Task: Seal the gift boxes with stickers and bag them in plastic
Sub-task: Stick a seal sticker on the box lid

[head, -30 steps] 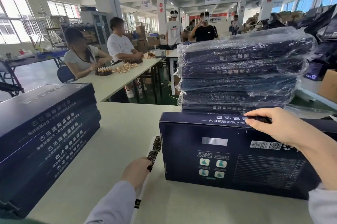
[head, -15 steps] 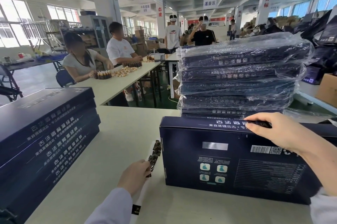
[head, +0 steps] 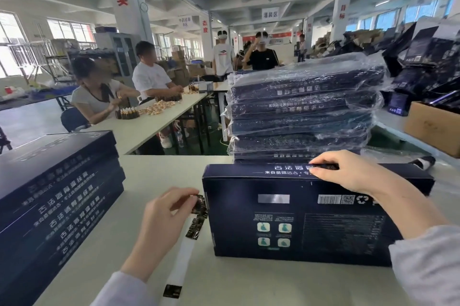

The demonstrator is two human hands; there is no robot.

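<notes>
Busy factory hall, with other workers at tables further back. Up front is the pale work table (head: 159, 181). Toward its far edge sits a stack of dark blue flat gift boxes in clear plastic bags (head: 303, 111), so I'd guess that's the done pile. At the left edge a stack of bare dark blue boxes (head: 57, 193) waits within easy reach. Near the front edge, one dark blue cardboard box (head: 298, 218) stands on its long side, probably so the flap seam faces up. The right hand (head: 348, 173) curls over that top edge, pinching a small dark sticker (head: 326, 167) onto it. A white backing strip (head: 185, 256) lies just beside the box, and the left hand (head: 161, 218) pinches the next glossy dark sticker (head: 199, 203) off it.
</notes>
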